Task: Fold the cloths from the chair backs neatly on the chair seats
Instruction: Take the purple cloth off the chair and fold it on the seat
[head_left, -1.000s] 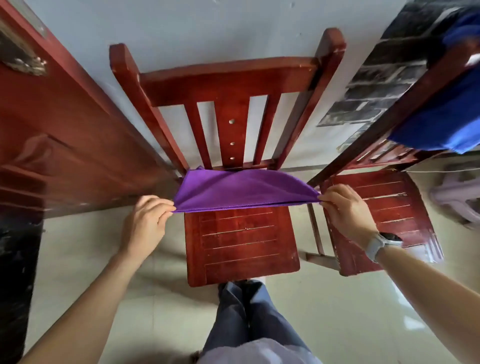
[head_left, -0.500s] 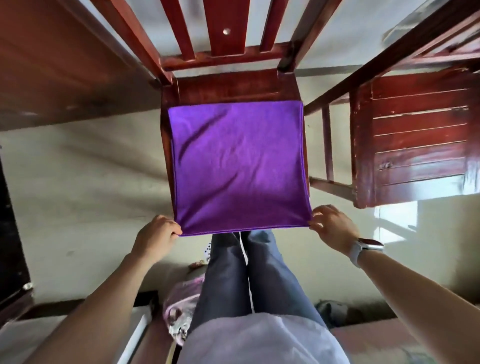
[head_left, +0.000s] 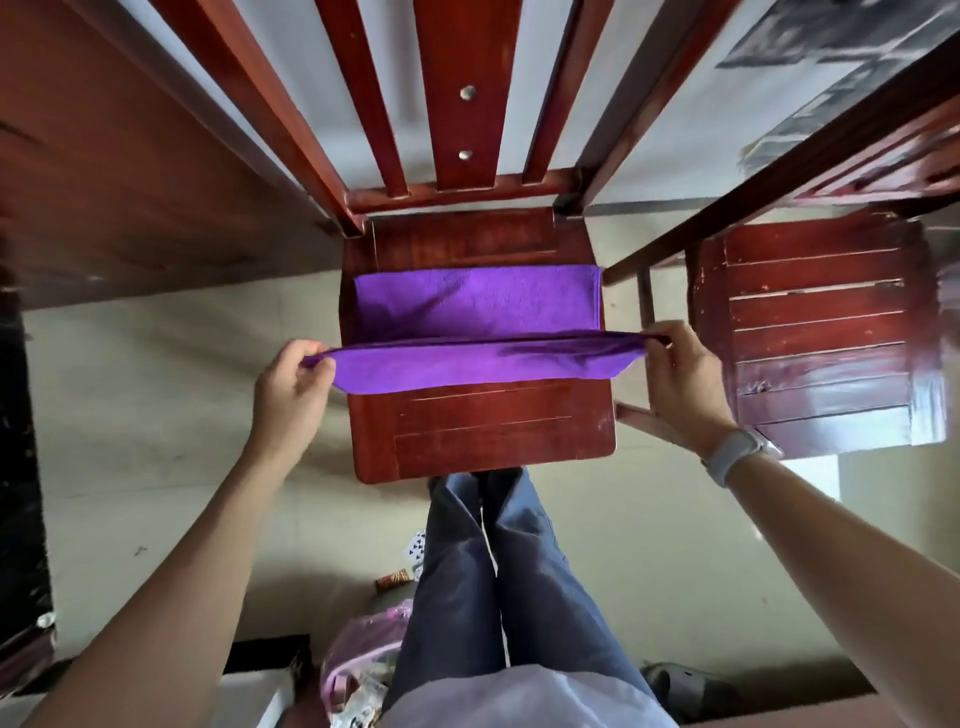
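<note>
with left hand (head_left: 291, 384) and right hand (head_left: 675, 374) pinching purple cloth (head_left: 478, 301) corners, carry level to far edge, matching corners squarely.

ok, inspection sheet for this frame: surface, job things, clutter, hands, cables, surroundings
Surface: wooden chair seat, front half bare.
Job's things: purple cloth, rear part flat on the seat, near edge lifted above it in a fold.
Clutter: pink bag, playing cards and a dark shoe on the floor.
Hands: left hand pinches the cloth's left corner; right hand pinches the right corner.
Cables: nothing seen.
Surroundings: second chair to the right, seat bare; pale floor; dark wood furniture to the left.
</note>
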